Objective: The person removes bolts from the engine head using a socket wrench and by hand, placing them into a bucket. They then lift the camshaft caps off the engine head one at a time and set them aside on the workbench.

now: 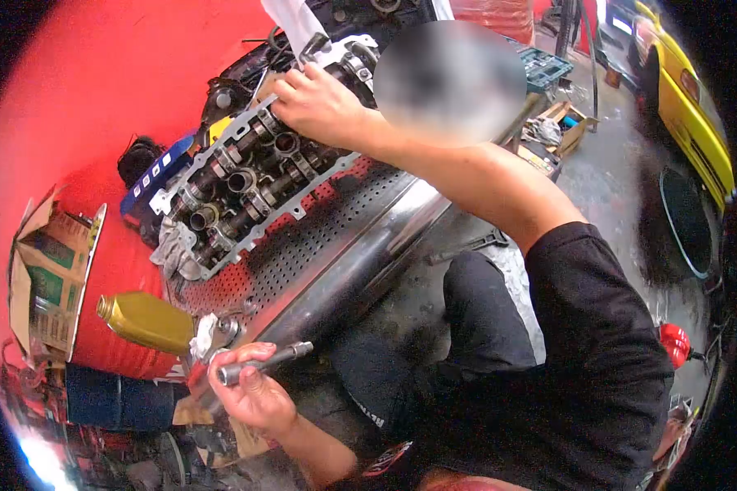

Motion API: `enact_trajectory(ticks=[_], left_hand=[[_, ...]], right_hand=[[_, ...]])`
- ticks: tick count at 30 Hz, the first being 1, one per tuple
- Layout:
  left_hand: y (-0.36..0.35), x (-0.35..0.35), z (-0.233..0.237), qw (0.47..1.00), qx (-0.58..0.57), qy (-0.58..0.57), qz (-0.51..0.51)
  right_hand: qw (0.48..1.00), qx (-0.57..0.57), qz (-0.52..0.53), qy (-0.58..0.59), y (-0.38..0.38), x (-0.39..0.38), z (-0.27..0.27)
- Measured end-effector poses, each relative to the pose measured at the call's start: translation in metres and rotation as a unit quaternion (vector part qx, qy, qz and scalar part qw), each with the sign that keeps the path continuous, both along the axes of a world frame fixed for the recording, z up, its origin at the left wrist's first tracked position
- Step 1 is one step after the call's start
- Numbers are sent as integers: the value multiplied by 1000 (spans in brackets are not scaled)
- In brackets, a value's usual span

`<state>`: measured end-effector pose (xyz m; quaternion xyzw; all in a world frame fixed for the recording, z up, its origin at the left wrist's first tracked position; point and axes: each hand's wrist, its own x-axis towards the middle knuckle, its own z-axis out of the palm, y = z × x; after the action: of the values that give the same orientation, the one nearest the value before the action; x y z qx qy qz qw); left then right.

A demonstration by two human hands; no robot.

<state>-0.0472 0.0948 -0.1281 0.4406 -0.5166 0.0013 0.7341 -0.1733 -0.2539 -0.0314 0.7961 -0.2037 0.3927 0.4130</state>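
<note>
A metal cylinder head (239,182) with exposed camshafts lies on a perforated metal bench (319,233). My right hand (315,102) rests over its upper part, fingers bent together at the rim; whatever they grip is hidden. Lower down, my left hand (254,393) is closed around a silver socket tool (266,364), palm turned up, with the shaft pointing right. Just above that hand are a gold-coloured bottle (147,322) lying on its side and a crumpled white wipe (204,335).
An open cardboard box (53,278) stands at the left by a red drum (123,270). A grey rag (172,250) touches the cylinder head. A teal tool case (544,69) and a yellow car (696,114) are at the right. A blurred patch covers the upper middle.
</note>
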Motion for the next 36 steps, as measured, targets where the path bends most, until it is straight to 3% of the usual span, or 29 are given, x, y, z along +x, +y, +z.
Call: enact_trajectory(ticks=[5, 8, 22, 31, 35, 36], left_hand=[[2, -2, -1, 1000, -6, 1, -15], [2, 1, -6, 1000, -4, 8, -9], [8, -2, -5, 1000, 5, 1, 2], [17, -9, 5, 991, 125, 30, 27], [10, -5, 16, 996, 74, -29, 39], [10, 0, 15, 994, 89, -65, 28]], right_hand=[[999, -7, 0, -47, -1, 6, 0], [998, -63, -3, -2, -2, 2, -3], [998, -19, 3, -60, -1, 0, -12], [993, 47, 44, -96, 5, -1, -8], [927, 219, 263, -153, 101, -22, 8], [873, 319, 354, -106, 136, -23, -10]])
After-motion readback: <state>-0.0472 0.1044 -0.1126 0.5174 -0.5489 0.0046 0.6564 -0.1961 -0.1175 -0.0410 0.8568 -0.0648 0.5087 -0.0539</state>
